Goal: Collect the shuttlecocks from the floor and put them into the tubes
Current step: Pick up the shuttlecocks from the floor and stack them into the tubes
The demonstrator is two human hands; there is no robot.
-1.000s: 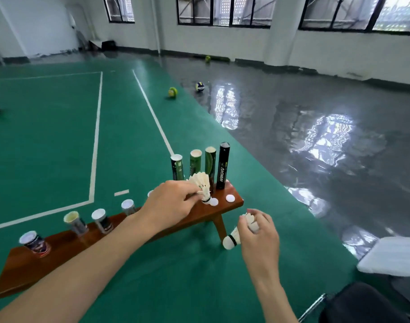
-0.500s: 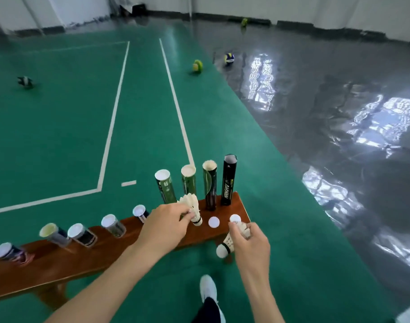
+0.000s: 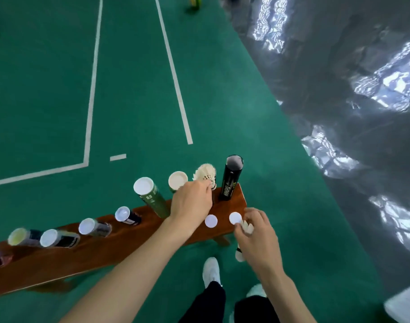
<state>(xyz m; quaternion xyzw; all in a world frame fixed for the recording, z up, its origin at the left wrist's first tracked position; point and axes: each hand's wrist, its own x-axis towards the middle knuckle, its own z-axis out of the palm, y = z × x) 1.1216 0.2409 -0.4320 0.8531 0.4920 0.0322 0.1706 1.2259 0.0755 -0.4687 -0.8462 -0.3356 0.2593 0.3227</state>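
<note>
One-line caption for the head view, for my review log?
Left hand holds shuttlecocks over a tube on the wooden bench; right hand holds more shuttlecocks beside two loose caps.

A desk (image 3: 232, 226) stood on the floor (image 3: 134, 94). At the desk's right end 4 tubes (image 3: 230, 179) stood in a row, with 2 loose caps (image 3: 211, 221) lying in front of them. The left hand (image 3: 191, 201) held a shuttlecock (image 3: 205, 173) over the third tube in that row. The right hand (image 3: 257, 238) held shuttlecocks (image 3: 247, 227) just off the desk's right front corner. Further tubes (image 3: 94, 227) stood along the desk to the left.
</note>
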